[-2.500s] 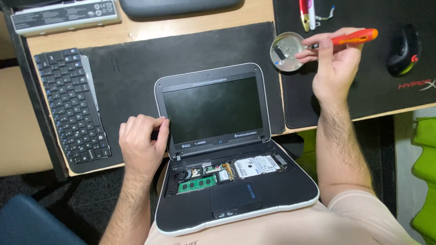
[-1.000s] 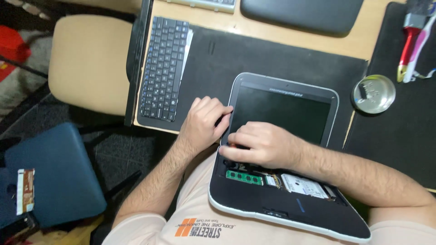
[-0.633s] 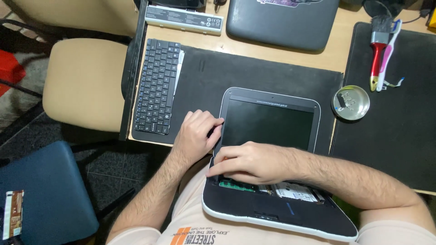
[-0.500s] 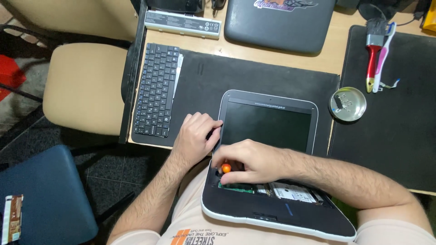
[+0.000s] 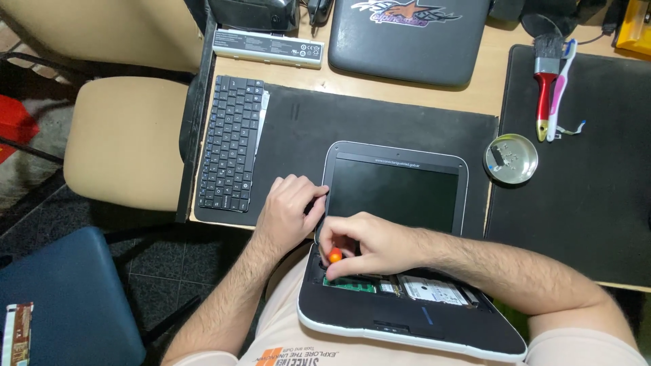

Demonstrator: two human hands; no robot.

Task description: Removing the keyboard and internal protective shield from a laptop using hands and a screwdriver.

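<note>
The small laptop (image 5: 400, 244) lay open across the person's lap and the desk edge, its keyboard deck stripped so the green memory stick (image 5: 349, 284) and drive (image 5: 432, 291) showed. The right hand (image 5: 369, 244) was curled tight around an orange-handled screwdriver (image 5: 334, 256) — tip hidden — over the left hinge corner. The left hand (image 5: 288, 213) rested loosely open against the screen's left edge, gripping nothing, just beside the detached keyboard (image 5: 230, 142).

Far edge: we see a white oblong battery pack (image 5: 267, 49) beside a closed dark laptop (image 5: 409, 38).
Left: our loose black keyboard (image 5: 231, 143).
Right: a round metal dish (image 5: 510, 159), a red-handled brush (image 5: 543, 88).
</note>
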